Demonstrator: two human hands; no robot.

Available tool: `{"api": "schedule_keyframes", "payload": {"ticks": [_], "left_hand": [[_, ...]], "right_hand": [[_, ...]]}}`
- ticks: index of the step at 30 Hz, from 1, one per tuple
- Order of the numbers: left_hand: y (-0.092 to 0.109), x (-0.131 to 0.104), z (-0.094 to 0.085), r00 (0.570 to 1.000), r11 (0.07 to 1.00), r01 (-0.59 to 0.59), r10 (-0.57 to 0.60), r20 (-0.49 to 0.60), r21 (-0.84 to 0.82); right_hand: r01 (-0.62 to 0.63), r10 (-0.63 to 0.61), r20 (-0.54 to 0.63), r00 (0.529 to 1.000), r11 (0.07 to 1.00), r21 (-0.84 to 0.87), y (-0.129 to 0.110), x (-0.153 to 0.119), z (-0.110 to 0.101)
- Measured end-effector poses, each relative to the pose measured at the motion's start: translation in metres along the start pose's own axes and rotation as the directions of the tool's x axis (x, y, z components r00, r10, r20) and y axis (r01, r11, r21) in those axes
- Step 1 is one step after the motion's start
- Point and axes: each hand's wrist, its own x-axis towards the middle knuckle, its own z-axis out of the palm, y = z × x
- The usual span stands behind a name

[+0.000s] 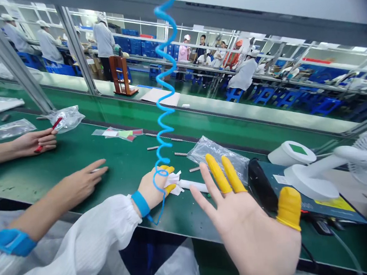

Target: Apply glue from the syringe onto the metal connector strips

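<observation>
My left hand (154, 186), with yellow finger cots and a blue wrist strap (141, 204), is closed on a crumpled white wipe (174, 183) above the green bench. Just right of the wipe lies a white rod-like piece (193, 186), partly behind my right hand's fingers. My right hand (249, 229) is raised close to the camera, palm showing and fingers spread, with nothing in it. Yellow cots cover its thumb and two of its fingers. A coiled blue cord (164, 92) hangs down in front of my left hand.
A co-worker's hands are at the left, one holding a red item (56, 123), one resting on the green bench (77, 149). Clear plastic bags (222, 155) and small metal bars (181, 154) lie around. A white fan (312, 181) and black pouch (262, 186) stand right.
</observation>
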Motion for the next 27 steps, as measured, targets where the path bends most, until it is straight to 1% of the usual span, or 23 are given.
{"api": "schedule_keyframes", "payload": {"ticks": [3,5,6,7,8,9,10,11,13,15,17,20,23,25,27], "left_hand": [[0.002,-0.015,-0.004,0.987,0.994,-0.083,0.073,-0.141,-0.066],[0.009,-0.027,-0.009,0.964,0.984,-0.144,0.115,-0.24,-0.107],[0.013,-0.034,-0.013,0.94,0.971,-0.196,0.145,-0.307,-0.14],[0.018,-0.042,-0.018,0.908,0.949,-0.263,0.182,-0.378,-0.174],[0.024,-0.05,-0.024,0.855,0.903,-0.369,0.237,-0.461,-0.221],[0.029,-0.059,-0.03,0.805,0.838,-0.483,0.312,-0.505,-0.253],[0.035,-0.067,-0.036,0.776,0.78,-0.563,0.385,-0.499,-0.273],[0.04,-0.075,-0.041,0.757,0.727,-0.62,0.453,-0.471,-0.296],[0.048,-0.087,-0.045,0.765,0.705,-0.631,0.499,-0.406,-0.323],[0.053,-0.093,-0.04,0.786,0.718,-0.61,0.497,-0.367,-0.334],[0.055,-0.094,-0.029,0.808,0.725,-0.588,0.503,-0.306,-0.359],[0.054,-0.09,-0.01,0.831,0.732,-0.554,0.514,-0.212,-0.397],[0.052,-0.086,0.0,0.841,0.749,-0.539,0.508,-0.188,-0.386],[0.05,-0.083,0.001,0.849,0.763,-0.527,0.496,-0.183,-0.374],[0.048,-0.082,-0.003,0.86,0.78,-0.509,0.475,-0.186,-0.364]], "right_hand": [[0.021,-0.021,0.018,1.0,1.0,-0.008,0.003,0.003,0.001],[0.026,-0.026,0.04,0.999,1.0,-0.01,0.005,0.005,0.002],[0.027,-0.027,0.044,0.999,1.0,-0.008,0.006,0.006,0.002],[0.025,-0.025,0.04,0.999,1.0,-0.004,0.007,0.008,0.002],[0.02,-0.02,0.03,0.999,1.0,0.002,0.008,0.01,0.003],[0.012,-0.012,0.016,1.0,1.0,0.011,0.01,0.011,0.004],[0.002,-0.002,0.0,1.0,1.0,0.022,0.012,0.013,0.004],[-0.008,0.009,-0.013,1.0,0.999,0.036,0.015,0.014,0.005],[-0.032,0.034,-0.022,0.999,0.997,0.063,0.021,0.015,0.007],[-0.061,0.063,-0.016,0.998,0.994,0.087,0.027,0.016,0.008],[-0.076,0.078,-0.015,0.997,0.992,0.103,0.032,0.016,0.009],[-0.058,0.062,-0.043,0.997,0.993,0.101,0.038,0.018,0.008],[-0.021,0.024,-0.056,0.998,0.998,0.057,0.046,0.021,0.005],[0.029,-0.028,-0.056,0.998,0.999,0.03,0.051,0.021,0.002],[0.088,-0.088,-0.067,0.994,0.996,0.008,0.056,0.019,-0.004]]}}
